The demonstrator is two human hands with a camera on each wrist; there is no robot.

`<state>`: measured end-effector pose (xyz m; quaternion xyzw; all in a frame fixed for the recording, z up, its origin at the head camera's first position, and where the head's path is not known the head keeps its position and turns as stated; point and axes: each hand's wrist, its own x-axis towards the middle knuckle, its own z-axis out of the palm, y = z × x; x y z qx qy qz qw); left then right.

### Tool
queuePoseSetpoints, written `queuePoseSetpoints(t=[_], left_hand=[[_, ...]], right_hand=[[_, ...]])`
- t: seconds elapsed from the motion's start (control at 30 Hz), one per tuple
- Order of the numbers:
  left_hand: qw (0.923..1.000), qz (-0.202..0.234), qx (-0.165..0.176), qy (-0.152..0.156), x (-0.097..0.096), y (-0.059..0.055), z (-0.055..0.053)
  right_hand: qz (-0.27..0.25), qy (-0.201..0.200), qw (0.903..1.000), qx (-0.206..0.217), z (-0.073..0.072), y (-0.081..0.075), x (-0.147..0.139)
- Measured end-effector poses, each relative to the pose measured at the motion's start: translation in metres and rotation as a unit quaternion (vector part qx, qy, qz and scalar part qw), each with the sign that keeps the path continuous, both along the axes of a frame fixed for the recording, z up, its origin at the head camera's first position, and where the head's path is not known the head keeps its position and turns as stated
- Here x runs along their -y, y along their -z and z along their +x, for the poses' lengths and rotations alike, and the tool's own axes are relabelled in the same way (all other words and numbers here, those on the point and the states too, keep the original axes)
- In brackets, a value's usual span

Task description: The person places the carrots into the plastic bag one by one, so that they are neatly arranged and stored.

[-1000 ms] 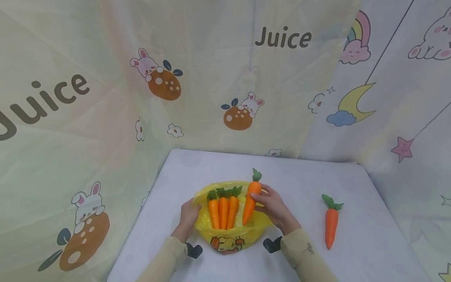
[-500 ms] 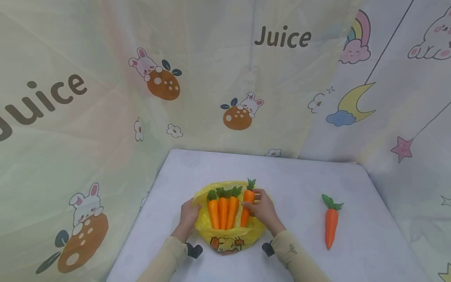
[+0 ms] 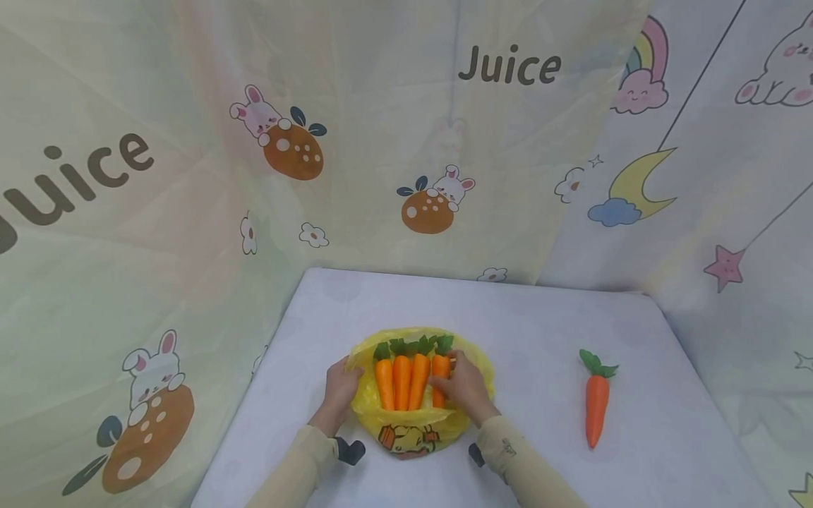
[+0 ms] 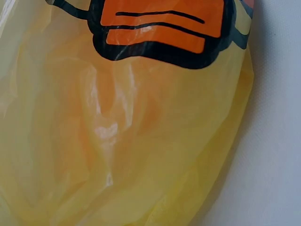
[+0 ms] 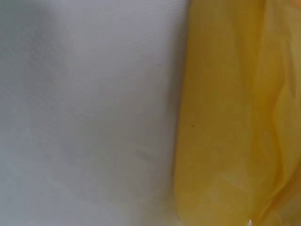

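Note:
A yellow plastic bag [image 3: 454,423] with a cartoon print lies on the table with its mouth spread wide. My left hand [image 3: 341,390] grips the bag's left rim. Inside, three orange carrots [image 3: 401,381] with green tops lie side by side. My right hand [image 3: 466,384] reaches into the bag at its right side and holds another carrot [image 3: 440,367] to the right of those three, partly hidden by the fingers. The left wrist view is filled by the bag's printed front [image 4: 141,179]; the right wrist view shows the bag's side [image 5: 216,141]. Neither wrist view shows a hand.
One more carrot [image 3: 595,409], redder, lies on the white table [image 3: 527,317] to the right of the bag. Printed cloth hangs [image 3: 368,141] behind and along both sides of the table.
My right hand has moved left and lowered its carrot into the bag, alongside the three others. The left hand has stayed at the bag's rim.

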<state>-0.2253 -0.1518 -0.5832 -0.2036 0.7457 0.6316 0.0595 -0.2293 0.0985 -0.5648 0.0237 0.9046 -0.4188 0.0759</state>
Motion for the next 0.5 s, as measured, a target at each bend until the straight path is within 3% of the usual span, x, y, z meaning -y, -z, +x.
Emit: queuePoseSetpoints(t=[0.5], left_hand=[[1.0,-0.003,-0.009,-0.002,0.0011,0.002,0.0002]], right_hand=[[-0.023,-0.005,0.9997,0.008,0.002,0.0044,0.0008]])
